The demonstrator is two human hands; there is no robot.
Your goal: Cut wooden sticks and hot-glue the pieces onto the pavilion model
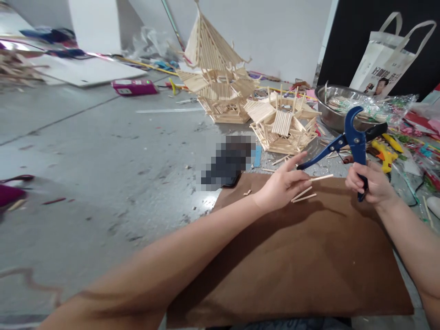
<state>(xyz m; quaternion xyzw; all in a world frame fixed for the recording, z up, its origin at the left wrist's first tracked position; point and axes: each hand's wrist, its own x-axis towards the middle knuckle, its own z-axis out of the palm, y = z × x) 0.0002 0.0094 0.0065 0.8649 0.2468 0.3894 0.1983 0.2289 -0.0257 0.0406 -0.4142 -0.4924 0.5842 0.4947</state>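
My right hand [373,183] is wrapped round one handle of a blue pipe cutter [354,133], raised above a brown board [309,256]. The cutter's handles are spread, and its other handle reaches left to the fingers of my left hand [283,185]. That hand pinches a thin wooden stick [322,178], whose free end points right toward the cutter. Two short wooden sticks [304,197] show just below those fingers; whether they lie on the board or are held too, I cannot tell.
Behind the board stand a tall stick pagoda [218,87] and a lower stick structure [283,121]. A dark blurred-out phone-like object [228,162] lies at the board's far left corner. To the right are a metal basin [335,120], a yellow glue gun [384,155] and a tote bag [385,62].
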